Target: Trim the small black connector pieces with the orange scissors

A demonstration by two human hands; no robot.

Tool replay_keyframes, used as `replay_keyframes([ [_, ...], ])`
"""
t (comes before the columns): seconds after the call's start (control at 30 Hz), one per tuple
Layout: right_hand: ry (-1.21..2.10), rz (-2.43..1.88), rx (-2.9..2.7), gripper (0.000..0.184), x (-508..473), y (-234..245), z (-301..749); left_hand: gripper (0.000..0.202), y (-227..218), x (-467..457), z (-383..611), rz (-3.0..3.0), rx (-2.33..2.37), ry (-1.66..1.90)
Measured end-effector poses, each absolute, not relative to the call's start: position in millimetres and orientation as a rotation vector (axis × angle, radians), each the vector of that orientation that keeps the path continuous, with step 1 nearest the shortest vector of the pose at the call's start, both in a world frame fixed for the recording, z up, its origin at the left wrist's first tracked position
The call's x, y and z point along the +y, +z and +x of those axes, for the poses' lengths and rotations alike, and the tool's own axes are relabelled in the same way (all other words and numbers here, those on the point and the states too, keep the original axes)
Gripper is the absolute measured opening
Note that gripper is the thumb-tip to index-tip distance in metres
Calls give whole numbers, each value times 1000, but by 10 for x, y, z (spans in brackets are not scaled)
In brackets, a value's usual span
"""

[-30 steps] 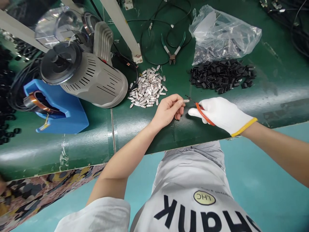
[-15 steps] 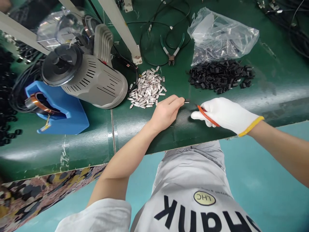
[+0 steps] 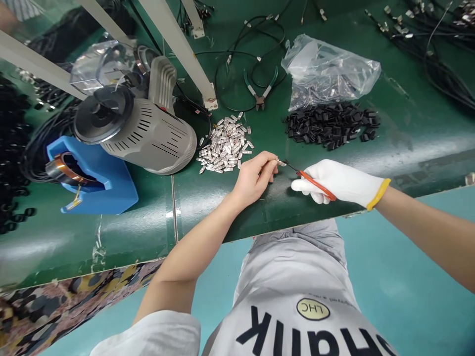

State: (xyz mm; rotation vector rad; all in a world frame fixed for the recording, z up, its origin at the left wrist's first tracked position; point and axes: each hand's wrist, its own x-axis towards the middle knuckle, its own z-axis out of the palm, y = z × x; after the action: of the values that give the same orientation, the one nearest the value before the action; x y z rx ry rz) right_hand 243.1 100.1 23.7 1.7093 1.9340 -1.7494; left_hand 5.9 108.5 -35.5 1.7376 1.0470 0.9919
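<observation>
My bare left hand (image 3: 256, 179) pinches a small silver metal connector (image 3: 282, 163) between thumb and fingertips, just above the green bench. In a white glove with a yellow cuff, my right hand (image 3: 330, 182) is closed around orange-handled pliers (image 3: 317, 184). The slim dark jaws point left and meet the connector's end; whether they grip it is too small to tell. A heap of similar silver connectors (image 3: 226, 144) lies beyond my left hand. Beyond my right hand is a pile of small black plastic pieces (image 3: 332, 124).
A clear plastic bag (image 3: 334, 66) lies behind the black pieces, with green-handled cutters (image 3: 260, 99) to its left. The grey machine (image 3: 156, 136) and a blue tape dispenser (image 3: 122, 190) stand at left. Black cables (image 3: 434, 64) lie far right; a white post (image 3: 185, 49) rises behind.
The pliers' jaws have come up to the connector, closing the gap between my hands. The connector's end is tilted more now. The whole view has shifted slightly.
</observation>
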Motion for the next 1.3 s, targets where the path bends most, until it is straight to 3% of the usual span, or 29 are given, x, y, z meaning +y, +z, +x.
replay_keyframes([
  [0.13,-1980,1778,1819,46,906,258,2374,35,-270,1053,147,1193,927,1045],
  [0.27,-1956,1791,1850,44,840,193,2309,35,-232,1010,201,1108,935,1092],
  [0.4,-1795,1821,1937,45,852,150,2291,27,-253,993,159,1217,1014,1050],
  [0.53,-1493,1925,2028,46,950,187,2361,15,-296,1099,2,1733,1261,1087],
  [0.67,-989,1950,2191,51,1042,253,2384,18,-384,1200,-25,2231,1332,914],
  [0.83,-862,1922,2219,50,1070,272,2273,22,-496,1223,125,2379,1349,707],
  [1.13,-1058,2101,2148,38,1054,354,2194,15,-380,1157,-15,1895,1099,919],
  [1.3,-1432,2264,2239,34,997,300,2174,13,-332,1093,48,1746,1016,913],
])
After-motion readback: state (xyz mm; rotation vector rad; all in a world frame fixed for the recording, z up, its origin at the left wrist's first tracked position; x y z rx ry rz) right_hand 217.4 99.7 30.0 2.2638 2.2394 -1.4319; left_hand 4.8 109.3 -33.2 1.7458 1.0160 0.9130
